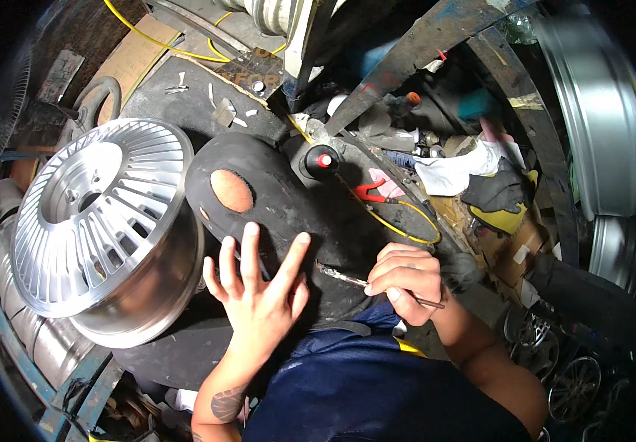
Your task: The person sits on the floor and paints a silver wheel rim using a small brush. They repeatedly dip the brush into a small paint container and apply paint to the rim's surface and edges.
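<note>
Navy-blue shirt cloth (pixel 377 390) is seen nearest the camera, along the lower edge. Beyond it, the left hand (pixel 259 298) is spread wide above a black trouser leg with an oval knee hole (pixel 318 214); nothing is held in it. A slim, dark-handled tool with a whitish, smeared tip (pixel 347 278) is pinched in the right hand (pixel 408 283), its tip at the trouser leg's surface, though contact cannot be told. For good control, a light, steady pinch near the tip is probably best, with the tip angled low and away from the spread fingers. Beside the leg's left edge, a silver, many-finned metal wheel (pixel 104 214) is tilted; its support is hidden. Counted are one slim tool, one finned wheel, one black, red-capped bottle (pixel 323 161) by the leg's right edge, one red clamp-like piece (pixel 369 191) and two big silver rims (pixel 590 110) at far right.
</note>
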{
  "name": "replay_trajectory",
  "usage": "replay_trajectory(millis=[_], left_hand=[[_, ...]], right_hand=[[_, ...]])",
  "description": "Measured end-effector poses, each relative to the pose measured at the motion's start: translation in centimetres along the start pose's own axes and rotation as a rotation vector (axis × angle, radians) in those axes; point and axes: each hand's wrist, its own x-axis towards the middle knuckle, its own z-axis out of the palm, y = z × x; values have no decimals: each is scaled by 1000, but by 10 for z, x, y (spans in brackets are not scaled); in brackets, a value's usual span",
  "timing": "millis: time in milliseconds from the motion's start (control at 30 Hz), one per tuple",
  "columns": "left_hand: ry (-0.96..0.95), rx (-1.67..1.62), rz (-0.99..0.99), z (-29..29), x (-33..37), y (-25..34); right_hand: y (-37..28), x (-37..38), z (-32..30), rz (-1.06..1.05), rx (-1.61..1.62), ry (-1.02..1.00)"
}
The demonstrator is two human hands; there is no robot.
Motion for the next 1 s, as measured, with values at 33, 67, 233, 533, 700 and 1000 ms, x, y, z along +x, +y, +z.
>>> replay_trajectory(millis=[33, 67, 233, 533, 700, 1000], left_hand=[[27, -118, -14, 2, -2, -2], [54, -235, -30, 3, -5, -4], [135, -695, -305, 2, -21, -1], [-64, -1007, -357, -16, -21, -21], [-28, -1120, -363, -12, -25, -25], [62, -1286, -447, -4, -32, -25]], right_hand=[[0, 0, -1, 8, 10, 18], [0, -1, -1, 16, 21, 34], [-7, 8, -5, 91, 214, 29], [-11, 36, 9, 68, 296, -75], [-13, 44, 15, 69, 331, -99], [-12, 50, 21, 89, 342, -138]])
